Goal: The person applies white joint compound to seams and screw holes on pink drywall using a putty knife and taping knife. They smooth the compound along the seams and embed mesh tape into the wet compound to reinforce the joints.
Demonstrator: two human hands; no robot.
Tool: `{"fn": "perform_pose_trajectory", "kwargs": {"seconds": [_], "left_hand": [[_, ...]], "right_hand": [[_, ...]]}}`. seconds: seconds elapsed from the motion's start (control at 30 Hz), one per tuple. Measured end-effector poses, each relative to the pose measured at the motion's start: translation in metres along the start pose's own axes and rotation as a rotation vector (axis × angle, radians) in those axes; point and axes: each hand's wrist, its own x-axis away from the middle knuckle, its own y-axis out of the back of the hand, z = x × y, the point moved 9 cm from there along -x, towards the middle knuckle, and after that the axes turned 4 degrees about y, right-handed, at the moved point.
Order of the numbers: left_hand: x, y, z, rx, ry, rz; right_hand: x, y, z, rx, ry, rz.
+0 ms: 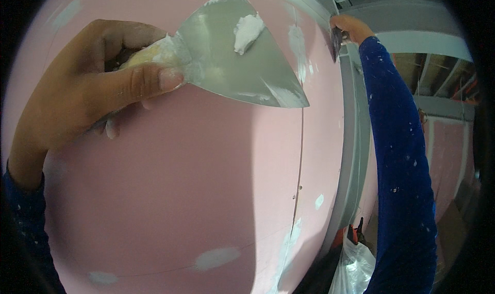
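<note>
My left hand (98,77) is closed round the compound-smeared handle of a wide putty knife (221,52), held up in front of pink wallboard (196,180). A dab of white joint compound (248,32) sits on its metal blade. High on the right, my right hand (352,28) grips a second, smaller putty knife (336,44), seen nearly edge-on beside the board's edge. A thin seam (300,155) runs down the board, with pale compound patches along its upper and lower stretches.
A grey metal stud (353,155) borders the board on the right. Low beside my right sleeve hangs a clear plastic bag (355,265) with orange and black things near its top. Farther back are another pink wall (447,155) and an open ceiling with joists (438,72).
</note>
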Motion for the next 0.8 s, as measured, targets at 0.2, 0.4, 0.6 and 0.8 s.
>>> {"fn": "perform_pose_trajectory", "kwargs": {"seconds": [0.2, 0.4, 0.6, 0.8], "left_hand": [[0.004, 0.004, -0.005, 0.055, -0.052, -0.083], [0.009, 0.013, -0.003, 0.032, 0.02, -0.101], [0.044, 0.031, 0.005, -0.042, -0.085, -0.208], [0.169, 0.066, 0.066, -0.204, 0.241, -0.415]], "right_hand": [[0.008, -0.016, 0.077, -0.055, -0.01, 0.0], [0.052, 0.033, 0.061, -0.083, -0.011, -0.119], [0.054, 0.039, -0.009, -0.249, -0.208, -0.158], [0.029, 0.043, -0.045, -0.16, -0.222, -0.244]]}}
